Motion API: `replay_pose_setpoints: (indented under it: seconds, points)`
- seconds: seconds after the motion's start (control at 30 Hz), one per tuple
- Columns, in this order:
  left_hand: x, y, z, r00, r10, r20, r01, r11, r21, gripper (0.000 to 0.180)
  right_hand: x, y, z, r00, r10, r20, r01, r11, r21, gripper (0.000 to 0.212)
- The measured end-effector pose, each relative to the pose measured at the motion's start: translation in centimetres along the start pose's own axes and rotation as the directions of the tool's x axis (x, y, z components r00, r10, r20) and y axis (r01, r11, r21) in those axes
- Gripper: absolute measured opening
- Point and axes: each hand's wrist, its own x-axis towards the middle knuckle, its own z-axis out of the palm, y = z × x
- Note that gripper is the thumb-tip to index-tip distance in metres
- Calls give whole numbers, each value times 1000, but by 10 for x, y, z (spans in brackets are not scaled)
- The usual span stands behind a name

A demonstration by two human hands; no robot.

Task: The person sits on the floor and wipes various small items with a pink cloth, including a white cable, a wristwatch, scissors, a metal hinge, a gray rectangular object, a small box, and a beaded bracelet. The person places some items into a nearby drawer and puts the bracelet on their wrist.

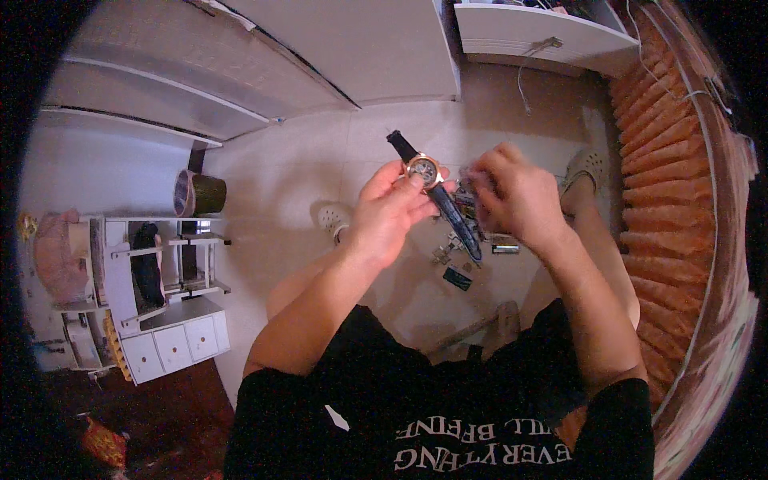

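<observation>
My left hand (pixel 386 214) is closed on a wristwatch (pixel 423 170) with a rose-gold case and a dark strap. Its thumb lies against the watch face, and the two strap ends stick out beyond the fingers. To the right of the watch, my right hand (pixel 518 196) is raised with its fingers curled together. Slight blur covers those fingertips, so anything pinched there is too small to make out. Below the hands, several small metal parts (pixel 445 253) lie on the floor, near a dark green rectangular piece (pixel 458 278) and a short, shiny cylindrical piece (pixel 506 250).
An orange pleated cloth (pixel 668 208) hangs along the right side. White cabinets (pixel 392 48) stand ahead, with a drawer (pixel 544 36) pulled out. To the left are a waste bin (pixel 210 194) and a white drawer unit (pixel 180 346). My feet in clogs (pixel 588 166) flank the parts.
</observation>
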Motion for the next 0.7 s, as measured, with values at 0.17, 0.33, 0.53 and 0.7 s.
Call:
replay_pose_setpoints:
  seconds: [0.17, 0.33, 0.53, 0.7]
  points:
    - [2, 0, -6, 995, 96, -11, -96, 995, -4, 29, 3, 8, -11, 919, 278, 280, -394, 606, 692, 29]
    - [1, -1, 3, 996, 74, -58, -78, 994, -75, 25, -8, -2, 16, 884, 147, 444, -408, 706, 579, 34]
    - [1, 6, -2, 988, 140, -67, -146, 984, -98, 26, -6, -2, 6, 766, -35, 642, -283, 878, 385, 26]
    - [2, 20, -6, 975, 211, -68, -209, 977, 41, 25, -18, 9, -1, 855, 110, 507, -43, 989, -142, 26]
